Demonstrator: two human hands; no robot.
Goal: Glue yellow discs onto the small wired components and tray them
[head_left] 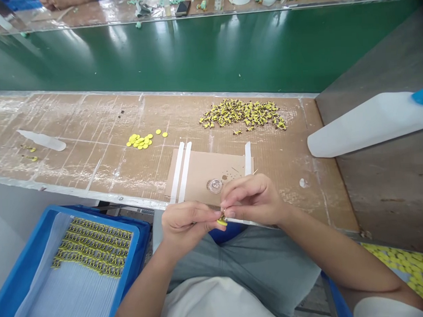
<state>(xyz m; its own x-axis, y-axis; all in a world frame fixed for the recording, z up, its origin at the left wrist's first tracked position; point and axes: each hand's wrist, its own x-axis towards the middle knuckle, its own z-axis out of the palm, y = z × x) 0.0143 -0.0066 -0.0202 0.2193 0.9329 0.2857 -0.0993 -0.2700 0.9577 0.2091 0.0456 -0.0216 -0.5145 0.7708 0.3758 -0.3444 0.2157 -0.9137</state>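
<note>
Just over the near edge of the brown, film-covered bench (277, 170), here's the close work: the left hand (181, 223) has a small, rounded yellow piece (222, 222) pinched between thumb and fingers. Up against it comes the right hand (259, 200), its thumb and fingertips drawn narrow at the piece's upper side; whether they grip a tiny part of their own, I can't tell.

Good technique here, I'd judge, is all fingertip: the left pinch firm and low, leaving the upper side free, the right touch light and square so nothing skews or smears. Bracing the hands against each other would steady it, and working over the tan cardboard sheet (201, 166) would be safer, since a slip here could drop the piece into the lap.

Beyond the hands, a clear, round, shallow dish (215, 186) sits on that sheet, handily near. Yellow-and-dark little pieces (241, 115) lie heaped farther back, flat yellow discs (139, 141) to their left, and similar pieces stand in rows inside the blue plastic tray (134, 253).
</note>
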